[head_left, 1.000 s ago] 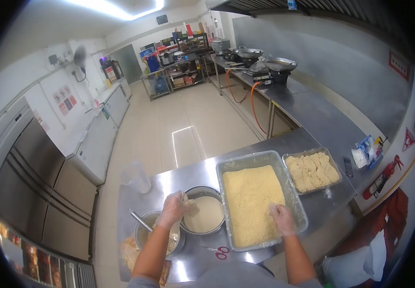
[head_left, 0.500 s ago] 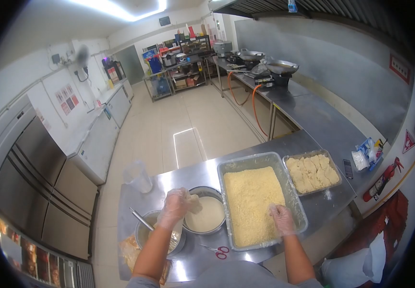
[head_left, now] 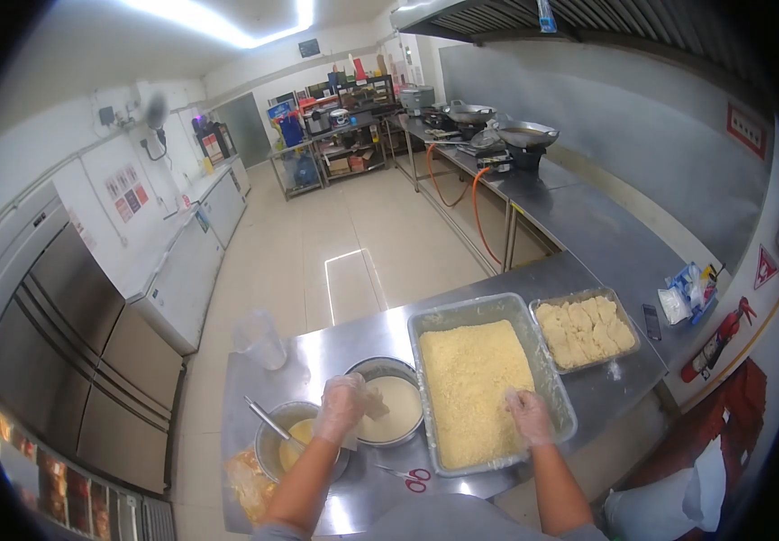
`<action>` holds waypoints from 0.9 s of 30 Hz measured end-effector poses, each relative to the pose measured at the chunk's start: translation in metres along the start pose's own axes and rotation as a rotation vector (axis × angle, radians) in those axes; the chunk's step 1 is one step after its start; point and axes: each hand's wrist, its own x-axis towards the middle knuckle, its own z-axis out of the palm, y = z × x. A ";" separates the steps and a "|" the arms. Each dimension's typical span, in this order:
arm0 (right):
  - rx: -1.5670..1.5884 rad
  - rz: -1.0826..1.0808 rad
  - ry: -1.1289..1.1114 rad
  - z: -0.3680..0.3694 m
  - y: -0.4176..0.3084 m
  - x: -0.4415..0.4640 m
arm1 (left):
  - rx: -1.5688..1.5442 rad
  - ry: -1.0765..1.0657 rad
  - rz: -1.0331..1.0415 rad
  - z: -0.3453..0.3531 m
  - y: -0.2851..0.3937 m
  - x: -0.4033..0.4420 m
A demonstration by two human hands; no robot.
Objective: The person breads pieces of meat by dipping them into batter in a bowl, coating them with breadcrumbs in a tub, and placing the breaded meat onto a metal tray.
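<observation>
My left hand (head_left: pixel 342 406), in a clear plastic glove, is over the left side of a round metal bowl (head_left: pixel 384 362) of white batter (head_left: pixel 398 415). Its fingers are closed on a pale, batter-coated piece (head_left: pixel 375 404) whose kind I cannot make out. My right hand (head_left: pixel 530 417), gloved too, is curled at the right side of a grey tub (head_left: pixel 569 424) filled with pale yellow crumbs (head_left: pixel 475 383). Its fingertips touch the crumbs, and whatever they may hold is hidden.
Left of the batter stands a pot (head_left: pixel 268 451) with yellow liquid and a whisk (head_left: pixel 268 417). Scissors (head_left: pixel 416 480) lie near the front edge. A tray of pale coated pieces (head_left: pixel 586 329) sits right of the tub. A clear jug (head_left: pixel 263 341) stands at the back left.
My left hand has moved slightly right and down with the piece, baring more of the pot beside it. My right hand has stayed almost still at the crumbs.
</observation>
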 end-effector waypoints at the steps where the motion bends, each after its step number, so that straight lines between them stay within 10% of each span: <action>1: 0.008 0.011 -0.006 0.000 -0.002 0.000 | -0.016 -0.011 -0.042 -0.001 0.004 -0.001; 27: 0.029 -0.058 0.010 0.003 0.023 0.001 | -0.023 0.004 -0.060 0.004 0.004 0.001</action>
